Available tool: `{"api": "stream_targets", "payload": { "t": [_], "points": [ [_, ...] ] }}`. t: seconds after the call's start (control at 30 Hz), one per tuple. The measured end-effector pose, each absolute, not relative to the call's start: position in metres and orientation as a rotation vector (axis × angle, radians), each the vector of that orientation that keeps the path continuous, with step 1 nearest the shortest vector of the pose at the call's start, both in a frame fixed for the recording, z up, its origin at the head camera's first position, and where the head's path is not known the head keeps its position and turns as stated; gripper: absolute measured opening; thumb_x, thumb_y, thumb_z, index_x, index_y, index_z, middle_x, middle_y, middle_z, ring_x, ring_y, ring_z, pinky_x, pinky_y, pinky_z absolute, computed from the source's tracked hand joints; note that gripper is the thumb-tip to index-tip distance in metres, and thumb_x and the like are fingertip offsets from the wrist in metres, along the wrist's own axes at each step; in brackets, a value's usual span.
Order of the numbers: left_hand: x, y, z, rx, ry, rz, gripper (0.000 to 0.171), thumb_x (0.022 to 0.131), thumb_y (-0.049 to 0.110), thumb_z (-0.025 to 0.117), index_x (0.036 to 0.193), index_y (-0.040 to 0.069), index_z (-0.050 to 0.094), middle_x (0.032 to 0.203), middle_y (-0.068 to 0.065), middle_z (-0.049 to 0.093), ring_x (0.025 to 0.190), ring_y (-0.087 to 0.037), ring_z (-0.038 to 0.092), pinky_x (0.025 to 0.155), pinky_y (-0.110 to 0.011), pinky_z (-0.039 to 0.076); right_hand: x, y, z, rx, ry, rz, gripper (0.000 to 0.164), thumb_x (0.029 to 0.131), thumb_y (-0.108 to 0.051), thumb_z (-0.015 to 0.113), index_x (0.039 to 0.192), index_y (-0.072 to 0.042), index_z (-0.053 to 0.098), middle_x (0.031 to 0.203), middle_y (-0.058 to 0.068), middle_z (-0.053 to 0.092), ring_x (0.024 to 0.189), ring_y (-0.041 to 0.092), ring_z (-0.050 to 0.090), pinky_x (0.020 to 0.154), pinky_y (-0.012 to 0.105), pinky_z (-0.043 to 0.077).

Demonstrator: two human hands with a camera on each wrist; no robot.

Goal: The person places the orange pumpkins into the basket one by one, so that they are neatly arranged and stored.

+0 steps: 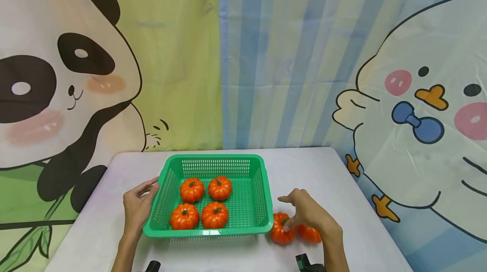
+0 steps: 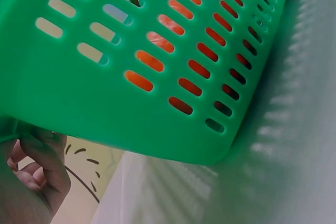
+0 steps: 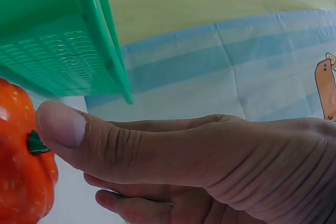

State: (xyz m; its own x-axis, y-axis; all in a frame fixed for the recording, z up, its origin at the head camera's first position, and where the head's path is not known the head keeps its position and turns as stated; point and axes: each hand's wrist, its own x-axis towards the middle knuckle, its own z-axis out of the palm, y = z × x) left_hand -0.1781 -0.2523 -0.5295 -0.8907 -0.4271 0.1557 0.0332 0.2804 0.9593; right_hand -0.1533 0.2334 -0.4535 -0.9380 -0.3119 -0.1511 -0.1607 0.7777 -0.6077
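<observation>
A green plastic basket [image 1: 249, 208] with slotted walls stands on the table and holds several small orange toy pumpkins [image 1: 214, 215]. My left hand [image 1: 138, 208] grips the basket's left rim; in the left wrist view, the curled fingers [image 2: 47, 163] meet the rim's underside. Outside the basket's right side lie two more pumpkins, a nearer-left one [image 1: 280, 234] and another [image 1: 310, 234] partly hidden behind my right hand [image 1: 310, 213]. That hand hovers over them, thumb and fingers apart, holding nothing. In the right wrist view, its thumb is close to a pumpkin's [image 3: 23, 182] green stem; contact is unclear.
A white-covered table [image 1: 304, 166] lies under everything. Behind it hangs a printed curtain [image 1: 262, 73] with a cartoon panda [image 1: 110, 137] at left and a white bird [image 1: 411, 170] at right. Black wrist gear [image 1: 310, 264] shows at the bottom edge.
</observation>
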Motion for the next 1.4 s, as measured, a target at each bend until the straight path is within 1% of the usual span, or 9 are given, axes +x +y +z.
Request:
{"api": "stream_targets", "payload": {
  "t": [0.17, 0.4, 0.57, 0.73, 0.83, 1.03, 1.2, 1.33, 1.4],
  "points": [
    [-0.177, -0.252, -0.529, 0.34, -2.161, -1.643, 0.031, 0.106, 0.019, 0.073, 0.133, 0.003, 0.078, 0.097, -0.005, 0.079, 0.067, 0.002, 0.074, 0.064, -0.016, 0.059, -0.149, 0.233, -0.458, -0.41, 2.703, -0.906, 0.073, 0.06, -0.006, 0.106, 0.127, 0.001, 0.079, 0.13, 0.017, 0.078, 0.129, 0.044, 0.063, 0.104, 0.061, 0.059],
    [-0.177, -0.252, -0.529, 0.342, -2.162, -1.645, 0.031, 0.106, 0.019, 0.073, 0.133, 0.004, 0.078, 0.095, 0.002, 0.078, 0.067, 0.002, 0.074, 0.064, -0.016, 0.059, -0.145, 0.233, -0.464, -0.458, 2.689, -0.901, 0.072, 0.059, -0.002, 0.106, 0.126, 0.0, 0.081, 0.129, 0.008, 0.081, 0.131, 0.047, 0.063, 0.107, 0.067, 0.054],
    [-0.177, -0.252, -0.53, 0.33, -2.152, -1.641, 0.031, 0.105, 0.018, 0.074, 0.132, 0.003, 0.078, 0.092, 0.004, 0.077, 0.067, 0.002, 0.073, 0.064, -0.016, 0.059, -0.142, 0.231, -0.471, -0.415, 2.69, -0.879, 0.071, 0.058, 0.004, 0.104, 0.125, -0.004, 0.082, 0.123, 0.007, 0.082, 0.123, 0.035, 0.063, 0.104, 0.057, 0.058],
    [-0.177, -0.252, -0.531, 0.339, -2.157, -1.646, 0.032, 0.106, 0.019, 0.073, 0.133, 0.003, 0.078, 0.094, 0.002, 0.078, 0.066, 0.002, 0.074, 0.063, -0.016, 0.059, -0.14, 0.231, -0.476, -0.411, 2.679, -0.878, 0.072, 0.057, 0.011, 0.101, 0.125, -0.005, 0.082, 0.118, 0.002, 0.08, 0.113, 0.023, 0.058, 0.098, 0.05, 0.059],
    [-0.177, -0.252, -0.532, 0.341, -2.151, -1.655, 0.031, 0.106, 0.018, 0.074, 0.133, 0.003, 0.078, 0.095, -0.001, 0.078, 0.066, 0.0, 0.074, 0.063, -0.017, 0.059, -0.141, 0.231, -0.477, -0.433, 2.661, -0.896, 0.071, 0.059, 0.013, 0.099, 0.126, -0.003, 0.081, 0.119, 0.003, 0.081, 0.111, 0.023, 0.06, 0.097, 0.049, 0.06],
    [-0.177, -0.251, -0.53, 0.316, -2.13, -1.657, 0.029, 0.105, 0.016, 0.074, 0.131, 0.002, 0.079, 0.089, 0.007, 0.077, 0.066, 0.001, 0.074, 0.064, -0.016, 0.058, -0.141, 0.232, -0.475, -0.472, 2.648, -0.916, 0.071, 0.061, 0.012, 0.098, 0.128, 0.001, 0.079, 0.12, 0.005, 0.083, 0.109, 0.02, 0.064, 0.095, 0.038, 0.061],
    [-0.175, -0.251, -0.528, 0.306, -2.127, -1.658, 0.029, 0.105, 0.015, 0.074, 0.13, 0.001, 0.079, 0.088, 0.009, 0.076, 0.066, 0.002, 0.074, 0.064, -0.016, 0.059, -0.14, 0.233, -0.471, -0.533, 2.665, -0.93, 0.071, 0.063, 0.008, 0.1, 0.13, 0.005, 0.076, 0.121, 0.012, 0.083, 0.106, 0.02, 0.071, 0.095, 0.04, 0.064],
    [-0.174, -0.25, -0.527, 0.303, -2.13, -1.654, 0.029, 0.106, 0.015, 0.073, 0.13, 0.0, 0.079, 0.089, 0.006, 0.076, 0.066, 0.002, 0.074, 0.063, -0.017, 0.06, -0.14, 0.234, -0.466, -0.531, 2.705, -0.906, 0.072, 0.063, 0.004, 0.101, 0.13, 0.006, 0.076, 0.12, 0.012, 0.083, 0.109, 0.02, 0.068, 0.097, 0.041, 0.063],
    [-0.174, -0.25, -0.527, 0.305, -2.132, -1.652, 0.029, 0.106, 0.015, 0.072, 0.13, 0.0, 0.078, 0.09, 0.005, 0.077, 0.066, 0.003, 0.074, 0.063, -0.017, 0.06, -0.139, 0.234, -0.464, -0.506, 2.724, -0.883, 0.072, 0.063, 0.004, 0.101, 0.13, 0.005, 0.076, 0.119, 0.009, 0.083, 0.11, 0.018, 0.063, 0.097, 0.039, 0.061]
  ]
}}
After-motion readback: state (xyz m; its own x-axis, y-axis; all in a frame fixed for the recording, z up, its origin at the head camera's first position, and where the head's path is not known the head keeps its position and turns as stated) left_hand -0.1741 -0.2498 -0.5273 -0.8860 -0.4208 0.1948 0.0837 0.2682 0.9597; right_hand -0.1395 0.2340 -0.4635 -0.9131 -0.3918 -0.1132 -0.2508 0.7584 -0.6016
